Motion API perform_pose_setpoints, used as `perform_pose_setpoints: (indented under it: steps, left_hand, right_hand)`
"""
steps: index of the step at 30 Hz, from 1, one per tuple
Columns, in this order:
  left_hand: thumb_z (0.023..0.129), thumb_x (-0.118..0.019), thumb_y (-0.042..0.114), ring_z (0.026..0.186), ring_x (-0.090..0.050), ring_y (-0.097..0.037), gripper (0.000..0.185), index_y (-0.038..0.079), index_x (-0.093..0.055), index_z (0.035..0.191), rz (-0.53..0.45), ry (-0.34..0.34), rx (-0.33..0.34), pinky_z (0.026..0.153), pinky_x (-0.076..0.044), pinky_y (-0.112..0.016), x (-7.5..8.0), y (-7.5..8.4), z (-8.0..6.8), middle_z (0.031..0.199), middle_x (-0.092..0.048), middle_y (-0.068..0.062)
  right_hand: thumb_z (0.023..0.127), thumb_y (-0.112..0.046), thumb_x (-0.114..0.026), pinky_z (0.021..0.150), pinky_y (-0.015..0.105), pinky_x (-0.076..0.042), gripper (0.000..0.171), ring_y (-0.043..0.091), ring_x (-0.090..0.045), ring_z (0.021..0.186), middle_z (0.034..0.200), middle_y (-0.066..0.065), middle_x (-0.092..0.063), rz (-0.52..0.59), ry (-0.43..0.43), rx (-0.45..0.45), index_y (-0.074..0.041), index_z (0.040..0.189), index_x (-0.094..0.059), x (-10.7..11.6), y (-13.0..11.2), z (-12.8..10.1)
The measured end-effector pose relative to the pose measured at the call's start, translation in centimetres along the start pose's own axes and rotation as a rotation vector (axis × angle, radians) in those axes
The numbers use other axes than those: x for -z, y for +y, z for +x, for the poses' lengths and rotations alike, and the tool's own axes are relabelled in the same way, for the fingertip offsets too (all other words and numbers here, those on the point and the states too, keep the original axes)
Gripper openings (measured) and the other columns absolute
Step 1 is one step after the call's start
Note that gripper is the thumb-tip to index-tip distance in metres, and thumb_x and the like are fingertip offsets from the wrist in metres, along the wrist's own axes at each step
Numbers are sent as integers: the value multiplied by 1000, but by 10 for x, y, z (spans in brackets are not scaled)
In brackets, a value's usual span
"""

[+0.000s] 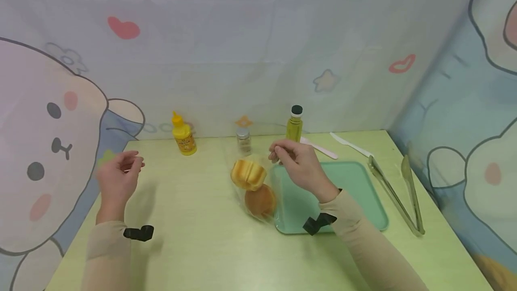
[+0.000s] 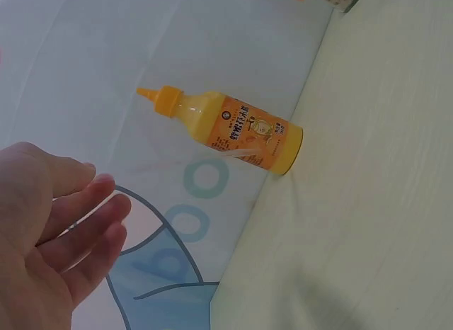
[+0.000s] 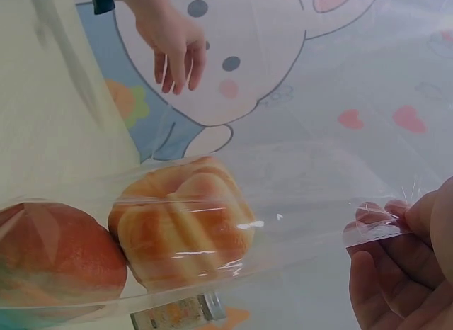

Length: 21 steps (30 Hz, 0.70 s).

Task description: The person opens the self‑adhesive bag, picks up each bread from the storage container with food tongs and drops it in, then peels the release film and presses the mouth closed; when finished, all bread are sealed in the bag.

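The right hand (image 1: 300,165) pinches the top of the clear bag (image 3: 297,195) with two buns (image 1: 253,185) by the tray (image 1: 363,192), so hold tight and lift slowly while the left hand (image 1: 117,176) hangs open, holding nothing.

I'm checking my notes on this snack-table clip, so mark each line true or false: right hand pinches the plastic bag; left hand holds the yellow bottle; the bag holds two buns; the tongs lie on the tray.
1. The right hand pinches the clear plastic bag. True.
2. The left hand holds the yellow bottle. False: it hovers with nothing in it, apart from the bottle.
3. Two buns sit in the bag. True.
4. The tongs lie on the green tray. False: they lie on the table beside it.
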<state>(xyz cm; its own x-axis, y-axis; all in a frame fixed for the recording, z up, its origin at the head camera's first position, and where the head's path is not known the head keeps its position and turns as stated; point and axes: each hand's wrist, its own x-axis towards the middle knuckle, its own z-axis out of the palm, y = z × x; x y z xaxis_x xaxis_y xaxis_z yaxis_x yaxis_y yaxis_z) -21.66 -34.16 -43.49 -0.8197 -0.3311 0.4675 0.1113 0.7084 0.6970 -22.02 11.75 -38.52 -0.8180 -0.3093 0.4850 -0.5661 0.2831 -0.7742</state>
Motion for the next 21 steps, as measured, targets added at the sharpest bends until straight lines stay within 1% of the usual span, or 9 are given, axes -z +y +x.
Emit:
perform_pose_setpoints:
  steps: [2,3,6,8,10,12,15,18,21]
  left_hand:
    - [101,-67,13,78,-53,25,24,2,-76,120,29,-14,-27,74,-45,-2,-1,-2,-1,106,-79,-19]
    - [100,-67,13,82,-56,21,24,2,-76,120,43,-21,-37,78,-44,-4,-2,-2,-1,108,-79,-18]
    - [101,-67,12,99,-68,-3,24,1,-75,121,27,-36,-44,89,-48,-20,-6,0,-2,116,-77,-17]
    - [101,-67,11,108,-69,-25,24,0,-75,121,13,-27,-61,93,-47,-31,-10,3,-3,119,-76,-19]
    - [101,-67,10,110,-68,-34,23,-1,-76,119,-21,-1,-95,95,-47,-33,-15,7,-4,117,-76,-19]
    - [100,-68,8,106,-69,-28,20,-1,-77,116,-45,34,-144,94,-47,-26,-21,10,-3,113,-77,-19]
    - [99,-70,5,96,-67,-2,16,-1,-79,111,-87,76,-226,89,-45,-12,-31,15,-2,105,-79,-16]
    - [96,-73,3,91,-58,18,14,0,-80,108,-126,78,-286,86,-46,-9,-41,22,-2,100,-80,-16]
    - [94,-76,1,91,-60,16,14,-1,-80,107,-150,42,-309,85,-49,-11,-51,35,-3,100,-80,-15]
  right_hand:
    - [110,-10,-56,73,35,-62,20,18,-74,83,92,6,-77,-3,1,1,-4,109,-75,0,0,0]
    - [110,-10,-56,73,35,-62,20,19,-74,83,92,6,-77,-2,1,0,-4,109,-75,0,-1,-1]
    - [109,-9,-56,73,35,-62,20,19,-75,84,93,7,-78,2,1,-2,-4,109,-75,1,-2,-1]
    - [109,-10,-56,73,34,-62,20,20,-75,84,93,8,-78,4,2,-4,-3,110,-75,1,-2,-2]
    - [109,-10,-56,73,35,-62,20,20,-75,84,93,8,-78,5,5,-3,-3,109,-75,1,-2,-2]
    - [109,-10,-56,73,38,-62,20,20,-75,84,93,8,-78,5,8,-4,-4,108,-75,0,-1,-2]
    - [110,-11,-56,74,41,-62,20,19,-74,84,93,8,-77,3,8,-4,-4,108,-75,0,-1,-2]
    - [110,-11,-56,75,39,-62,21,19,-74,85,93,7,-77,1,5,-3,-4,108,-75,-1,-1,-2]
    - [110,-11,-56,74,34,-61,21,19,-75,85,93,7,-77,-1,2,-1,-4,108,-75,0,-2,-2]
